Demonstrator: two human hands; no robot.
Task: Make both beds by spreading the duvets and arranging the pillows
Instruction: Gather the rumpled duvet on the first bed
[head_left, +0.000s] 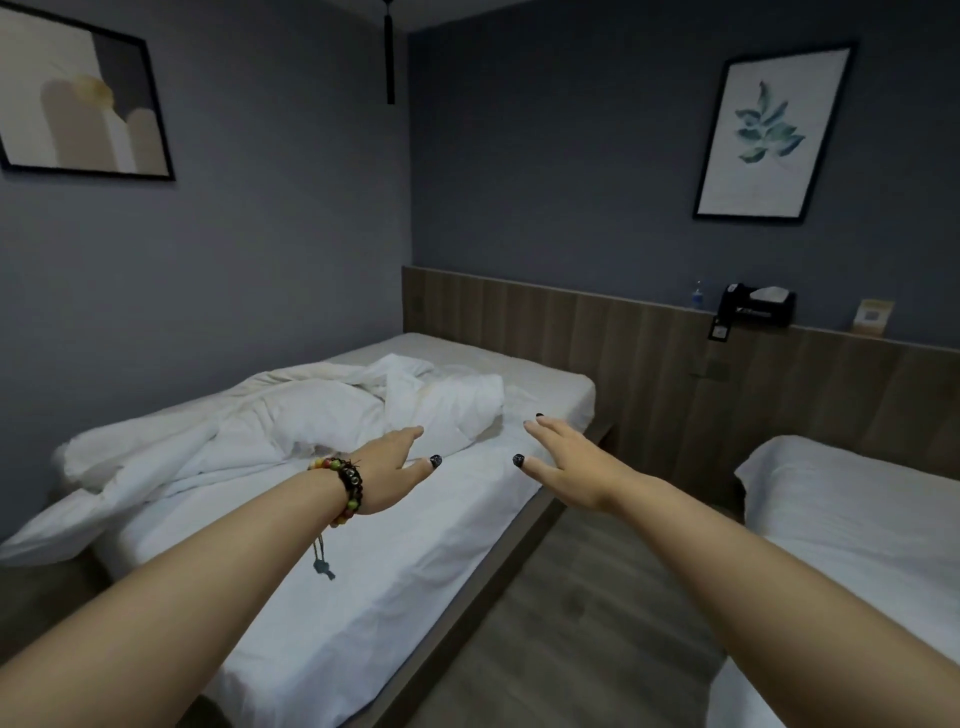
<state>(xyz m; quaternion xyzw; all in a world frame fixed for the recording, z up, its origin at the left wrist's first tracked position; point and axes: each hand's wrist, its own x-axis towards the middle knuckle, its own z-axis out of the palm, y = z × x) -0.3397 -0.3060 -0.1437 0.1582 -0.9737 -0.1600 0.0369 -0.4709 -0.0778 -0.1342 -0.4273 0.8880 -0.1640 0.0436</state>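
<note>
Bare sheet (363, 561) ahead lies free — crumpled duvet (291, 421) (heaped left) blocks beyond.

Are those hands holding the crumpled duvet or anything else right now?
Nothing is held. The left hand and right hand reach out open, fingers straight, above the bed toward the crumpled duvet, with no grip on it yet.

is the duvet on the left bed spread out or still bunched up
Bunched up: the duvet lies crumpled along the far side, leaving the bed's sheet bare.

Bare forearms, no sleeves; multicoloured bead bracelet (347, 486) with dangling cord on left wrist; dark-painted nails.
</note>
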